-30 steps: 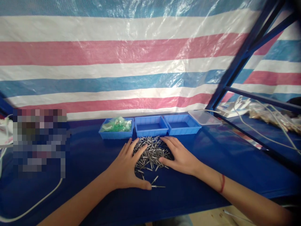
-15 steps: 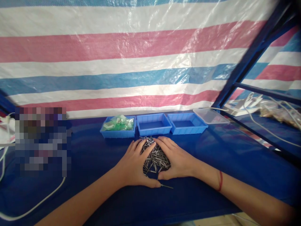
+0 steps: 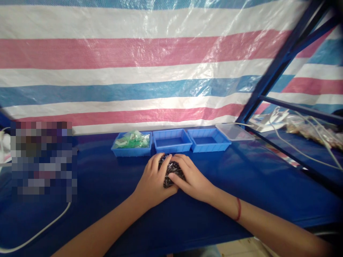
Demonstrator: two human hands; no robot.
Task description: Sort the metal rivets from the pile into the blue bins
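A dark, shiny heap of thin metal pins (image 3: 175, 171), like nails or rivets, is gathered on the blue tabletop. My left hand (image 3: 157, 178) curves round its left side, thumb along the near edge. From the right, my right hand (image 3: 194, 178) cups the same heap, its thumb lying across the front. The fingertips of both hands nearly meet at the far side, and the hands press the pins together between them. Palms and fingers hide much of the heap.
Behind the hands stand three blue trays in a row: a left tray (image 3: 131, 152) with green and clear plastic packets (image 3: 132, 139), a middle tray (image 3: 172, 147) and a right tray (image 3: 210, 145). A clear lid (image 3: 235, 132) lies beyond. A white cable (image 3: 45, 233) runs at left.
Both hands have closed inward, squeezing the spread heap into a tighter, smaller one. The stray pin by the left thumb no longer shows. My view has shifted slightly.
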